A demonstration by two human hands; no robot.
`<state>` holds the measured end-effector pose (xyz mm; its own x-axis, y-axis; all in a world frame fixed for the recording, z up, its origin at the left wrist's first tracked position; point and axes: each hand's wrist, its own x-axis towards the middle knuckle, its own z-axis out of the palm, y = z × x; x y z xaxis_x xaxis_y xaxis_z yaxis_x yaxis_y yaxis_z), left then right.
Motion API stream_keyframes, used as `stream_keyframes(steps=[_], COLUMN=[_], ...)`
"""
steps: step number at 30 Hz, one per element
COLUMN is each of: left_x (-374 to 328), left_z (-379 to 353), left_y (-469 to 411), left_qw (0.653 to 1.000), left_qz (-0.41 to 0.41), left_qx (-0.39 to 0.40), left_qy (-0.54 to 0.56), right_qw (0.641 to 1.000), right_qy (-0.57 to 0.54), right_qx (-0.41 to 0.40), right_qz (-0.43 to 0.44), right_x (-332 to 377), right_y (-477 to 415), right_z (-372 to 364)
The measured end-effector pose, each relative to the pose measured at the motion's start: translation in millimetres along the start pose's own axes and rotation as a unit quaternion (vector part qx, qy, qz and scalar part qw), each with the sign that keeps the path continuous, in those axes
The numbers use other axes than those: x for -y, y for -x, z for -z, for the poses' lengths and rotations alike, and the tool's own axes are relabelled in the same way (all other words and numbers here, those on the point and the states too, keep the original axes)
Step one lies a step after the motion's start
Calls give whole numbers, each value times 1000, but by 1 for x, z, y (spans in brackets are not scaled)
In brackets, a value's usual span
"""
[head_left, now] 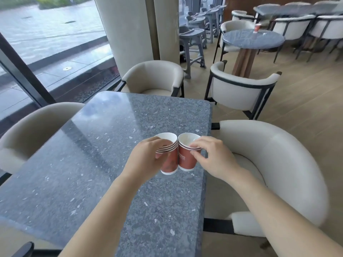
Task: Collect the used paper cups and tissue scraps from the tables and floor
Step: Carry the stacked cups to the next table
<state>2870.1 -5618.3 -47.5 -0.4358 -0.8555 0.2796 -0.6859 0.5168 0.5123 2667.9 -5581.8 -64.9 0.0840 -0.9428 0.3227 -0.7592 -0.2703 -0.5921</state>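
Note:
Two groups of red paper cups with white rims are held side by side, touching, above the right part of the grey speckled table [92,164]. My left hand [146,156] grips a nested stack of cups [169,160] around its upper part. My right hand [213,156] pinches the rim of a second red cup [186,160], which also shows more than one rim. Another red cup [257,27] stands on the round table [241,41] at the back right, with a small white scrap [264,34] beside it.
Cream armchairs stand around the table: one to the right [278,164], one at the far end [154,76], one on the left [37,123]. A further armchair [239,89] sits before the round table. Grey high chairs [193,43] line the back; a window fills the left.

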Motion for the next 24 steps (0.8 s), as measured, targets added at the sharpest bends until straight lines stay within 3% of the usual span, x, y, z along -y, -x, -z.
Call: stream_keyframes(steps=[12,24], left_x=[-161,-300], left_z=[-42,-105], left_y=[20,95], left_qw=[995,981], left_qz=[-97,-183], left_qx=[5,34], left_qy=[24,51], right_qw=[991,976], right_qy=[34,72], right_qx=[-125,-180], right_qz=[-30,-95], right_x=[-30,-42], right_y=[129,296], right_z=[131,217])
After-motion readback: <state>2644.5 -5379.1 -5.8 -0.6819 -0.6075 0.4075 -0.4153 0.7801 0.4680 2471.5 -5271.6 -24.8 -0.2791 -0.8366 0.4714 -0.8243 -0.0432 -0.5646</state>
